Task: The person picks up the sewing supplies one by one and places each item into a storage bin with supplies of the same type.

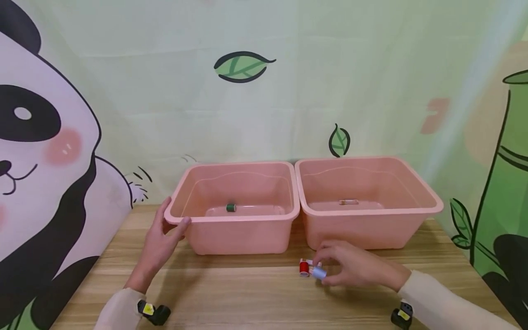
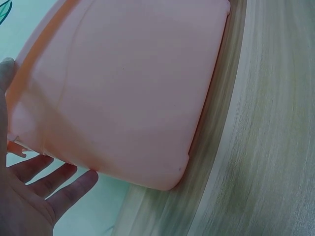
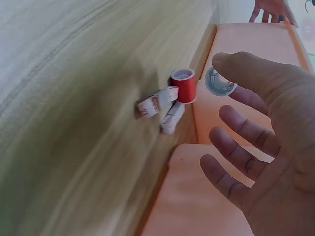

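My right hand pinches a light blue thread spool between thumb and index finger, above the table. In the right wrist view the end of that spool shows at the thumb tip, and the other fingers are spread. A red thread spool stands close by on the table. Against it lie two small folded whitish strips with reddish marks. My left hand holds the near left corner of the left pink bin, its thumb at the rim and its fingers along the side.
A green thread spool lies inside the left bin. Beside it stands a second pink bin with a small whitish strip on its floor. Both bins sit on the wooden table, before a printed cloth backdrop.
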Demonstrator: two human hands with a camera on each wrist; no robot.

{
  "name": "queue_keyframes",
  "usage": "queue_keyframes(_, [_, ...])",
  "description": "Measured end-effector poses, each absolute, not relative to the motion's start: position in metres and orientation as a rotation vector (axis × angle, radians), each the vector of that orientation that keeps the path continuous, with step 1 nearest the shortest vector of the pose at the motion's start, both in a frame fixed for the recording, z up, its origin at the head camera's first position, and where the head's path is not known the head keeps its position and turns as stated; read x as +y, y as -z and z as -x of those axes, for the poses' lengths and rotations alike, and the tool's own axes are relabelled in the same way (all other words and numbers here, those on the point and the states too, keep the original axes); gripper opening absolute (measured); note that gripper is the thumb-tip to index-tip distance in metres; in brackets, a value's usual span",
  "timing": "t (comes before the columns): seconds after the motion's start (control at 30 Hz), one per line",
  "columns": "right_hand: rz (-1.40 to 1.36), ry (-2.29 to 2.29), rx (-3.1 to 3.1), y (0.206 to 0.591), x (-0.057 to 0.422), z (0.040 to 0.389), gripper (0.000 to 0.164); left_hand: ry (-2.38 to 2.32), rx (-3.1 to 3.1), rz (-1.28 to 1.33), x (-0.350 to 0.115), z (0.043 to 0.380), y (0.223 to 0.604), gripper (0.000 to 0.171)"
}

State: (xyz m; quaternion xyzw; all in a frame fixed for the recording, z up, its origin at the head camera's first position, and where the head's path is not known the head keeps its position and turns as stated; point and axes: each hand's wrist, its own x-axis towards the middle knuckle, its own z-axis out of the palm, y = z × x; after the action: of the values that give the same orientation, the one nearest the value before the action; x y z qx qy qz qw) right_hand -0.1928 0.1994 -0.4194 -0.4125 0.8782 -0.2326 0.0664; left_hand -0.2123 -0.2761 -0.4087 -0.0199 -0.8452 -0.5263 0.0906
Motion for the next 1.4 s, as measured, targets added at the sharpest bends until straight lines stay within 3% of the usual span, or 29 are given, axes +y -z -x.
queue_keyframes(0.63, [1.349,0.546,2.601,0.352,0.184,0.192,0.025,1.581,-2.506,0.08,-0.278,0.212,0.409,0.092])
queue_keyframes(1.07, [1.265,0.632,2.563,0.316,0.178,0.19,0.026,1.592,-2.504,0.073,-0.279,0.214,0.411,0.091])
queue_keyframes(1.4, [1.367,0.716,2.583,0.289,0.172,0.207,0.027,1.589,-2.508,0.052,-0.28,0.215,0.412,0.093])
